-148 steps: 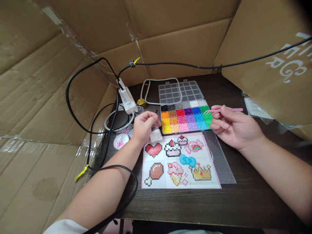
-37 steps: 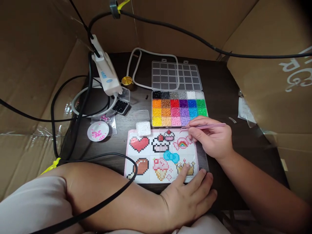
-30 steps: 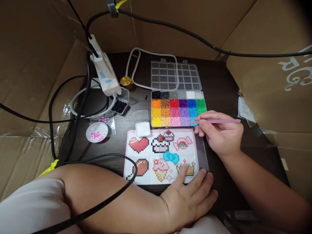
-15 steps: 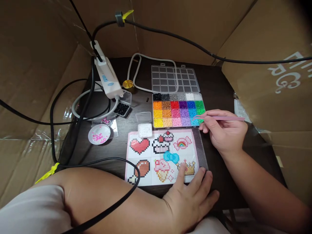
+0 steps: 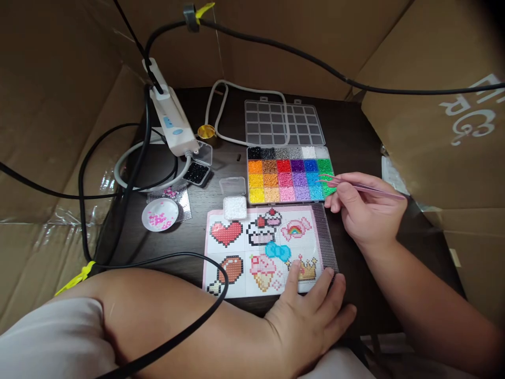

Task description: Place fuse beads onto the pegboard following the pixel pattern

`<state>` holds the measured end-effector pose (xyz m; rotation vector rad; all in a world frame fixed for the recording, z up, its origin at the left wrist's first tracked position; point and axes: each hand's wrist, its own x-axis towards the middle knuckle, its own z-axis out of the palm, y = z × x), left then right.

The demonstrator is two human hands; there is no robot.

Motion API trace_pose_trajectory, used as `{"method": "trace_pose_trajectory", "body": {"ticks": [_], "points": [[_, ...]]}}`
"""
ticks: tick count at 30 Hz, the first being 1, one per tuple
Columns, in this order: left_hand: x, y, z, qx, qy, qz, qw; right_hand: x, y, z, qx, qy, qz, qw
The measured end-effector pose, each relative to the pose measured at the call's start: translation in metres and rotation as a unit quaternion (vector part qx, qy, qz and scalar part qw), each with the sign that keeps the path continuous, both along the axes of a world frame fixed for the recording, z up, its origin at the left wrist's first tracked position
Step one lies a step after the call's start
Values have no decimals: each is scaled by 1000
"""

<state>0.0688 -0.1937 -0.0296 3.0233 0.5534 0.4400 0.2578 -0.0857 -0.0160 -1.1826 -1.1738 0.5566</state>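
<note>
My right hand (image 5: 366,205) holds pink tweezers (image 5: 365,189) in a pinch. Their tips are slightly apart over the blue and green compartments of the bead box (image 5: 290,176), whose cells hold many colours of small beads. Whether a bead sits at the tips is too small to tell. My left hand (image 5: 311,321) lies flat with spread fingers on the lower right of a clear pegboard (image 5: 328,239). Beneath the board is a pattern sheet (image 5: 226,252) with pixel pictures. A blue bow of beads (image 5: 278,251) lies on the board near the middle.
A small box of white beads (image 5: 235,208) touches the sheet's top edge. To the left are a white dish of pink beads (image 5: 160,215), a box of black beads (image 5: 196,173) and a power strip (image 5: 171,116). A black cable (image 5: 177,331) crosses my left arm. Cardboard walls (image 5: 430,158) surround the table.
The tweezers' tips have moved slightly up and right above the bead box, and the tweezers tilt more. The whole view has shifted a little. My left hand stays on the pegboard.
</note>
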Motion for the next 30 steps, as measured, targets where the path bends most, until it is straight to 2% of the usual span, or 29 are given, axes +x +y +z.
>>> {"method": "trace_pose_trajectory", "body": {"ticks": [6, 18, 21, 23, 26, 30], "points": [[1, 0, 0, -4, -3, 5, 1000, -3, -3, 2, -5, 12, 5, 1000], [0, 0, 5, 15, 24, 5, 1000, -1, -12, 8, 1, -28, -4, 1000], [0, -1, 4, 18, 26, 9, 999, -1, -14, 9, -8, 11, 32, 999], [0, -2, 3, 21, 26, 10, 999, 0, -13, 8, -22, 89, 82, 992], [0, -1, 2, 26, 15, 10, 1000, 5, -8, 8, -70, 210, 161, 962], [1, 0, 2, 25, 11, 13, 1000, 11, 2, 13, -135, 269, 227, 926]]}}
